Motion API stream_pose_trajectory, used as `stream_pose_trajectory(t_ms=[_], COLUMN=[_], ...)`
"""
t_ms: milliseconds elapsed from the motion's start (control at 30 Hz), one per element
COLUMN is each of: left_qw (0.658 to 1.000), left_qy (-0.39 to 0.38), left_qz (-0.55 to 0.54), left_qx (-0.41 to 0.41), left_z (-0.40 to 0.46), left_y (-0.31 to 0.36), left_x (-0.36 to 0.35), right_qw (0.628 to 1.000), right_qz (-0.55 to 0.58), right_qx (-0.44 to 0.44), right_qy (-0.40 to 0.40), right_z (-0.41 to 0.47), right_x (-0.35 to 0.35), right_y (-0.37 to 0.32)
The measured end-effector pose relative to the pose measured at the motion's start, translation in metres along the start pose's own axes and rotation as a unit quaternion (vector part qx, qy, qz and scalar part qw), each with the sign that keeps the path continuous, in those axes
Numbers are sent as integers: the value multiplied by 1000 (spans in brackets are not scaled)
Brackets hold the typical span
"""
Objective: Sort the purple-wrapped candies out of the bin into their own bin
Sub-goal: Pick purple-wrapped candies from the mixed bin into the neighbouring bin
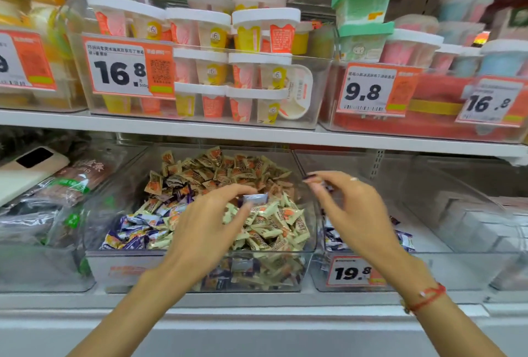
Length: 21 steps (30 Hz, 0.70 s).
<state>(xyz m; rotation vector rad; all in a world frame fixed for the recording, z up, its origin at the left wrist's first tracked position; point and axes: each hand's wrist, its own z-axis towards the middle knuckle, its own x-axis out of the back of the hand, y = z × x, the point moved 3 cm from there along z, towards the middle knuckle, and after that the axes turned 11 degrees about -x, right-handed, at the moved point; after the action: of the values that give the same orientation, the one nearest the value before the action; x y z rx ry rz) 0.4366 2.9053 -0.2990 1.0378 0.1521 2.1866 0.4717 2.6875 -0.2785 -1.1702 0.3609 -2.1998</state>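
— Your left hand (213,222) is over the mixed bin (197,273), fingers curled round a purple candy (255,199). Lift it clear.

— And my right hand (350,208)?

— Over the right bin (457,273), fingers loosely bent; whether they pinch anything, I can't tell. More purple candies (134,235) lie front-left.

— Labels?

— Price tag (353,272) reads 19.8; above, 16.8 and 9.8.
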Motion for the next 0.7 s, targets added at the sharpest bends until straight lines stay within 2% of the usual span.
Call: stream_pose_trajectory(t_ms=[167, 267, 367, 500, 600, 700], left_qw=[994, 984, 983, 989, 990, 990], left_qy=[-16, -58, -85, -51, -17, 15], left_qz=[-14, 25, 49, 46, 80, 132], left_qx=[-105, -168, -158, -134, -118, -41], left_z=[39, 64, 75, 60, 35, 7], left_y=[64, 90, 92, 76, 47, -1], left_x=[-50, -94, -120, -106, -67, -23], right_qw=[986, 978, 970, 983, 996, 998], right_qz=[-107, -149, -177, -136, -53, 2], right_qx=[-102, -143, -157, -122, -52, 46], right_qy=[79, 32, -48, -11, 52, 43], right_z=[1, -3, -10, -8, -11, -17], right_x=[49, 48, 39, 38, 31, 7], right_y=[74, 104, 117, 105, 67, 18])
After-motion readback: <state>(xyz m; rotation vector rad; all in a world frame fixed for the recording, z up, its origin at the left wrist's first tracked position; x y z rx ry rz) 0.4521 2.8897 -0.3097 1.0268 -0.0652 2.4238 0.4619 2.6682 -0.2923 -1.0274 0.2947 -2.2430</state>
